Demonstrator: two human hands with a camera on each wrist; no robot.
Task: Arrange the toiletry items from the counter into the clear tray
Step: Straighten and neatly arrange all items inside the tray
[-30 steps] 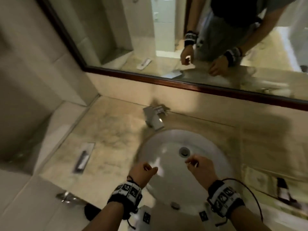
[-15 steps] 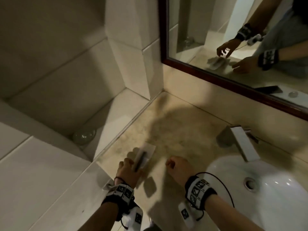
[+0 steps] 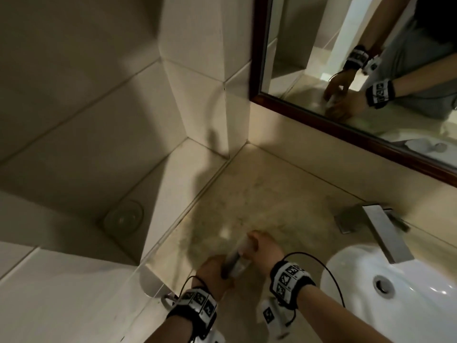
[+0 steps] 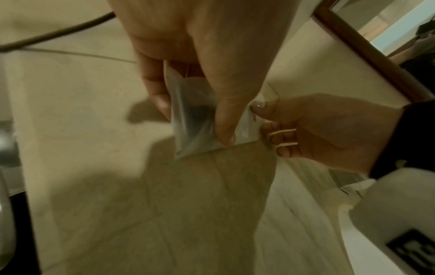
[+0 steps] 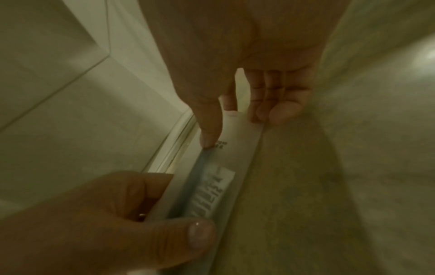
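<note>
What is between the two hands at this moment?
A frosted plastic packet with a dark item inside spans the gap; the left hand pinches one end, the right hand the other. The right wrist view shows it best.

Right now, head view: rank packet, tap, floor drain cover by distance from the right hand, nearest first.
1. packet: pinched by the right hand, left hand on its other end.
2. tap: to the right, above the sink.
3. floor drain cover: far left, on the lower tiled ledge.

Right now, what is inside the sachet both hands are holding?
Through the sachet's frosted plastic a long dark item shows, running lengthwise beside a printed label. What it is cannot be told. The left hand and right hand cover both ends.
</note>
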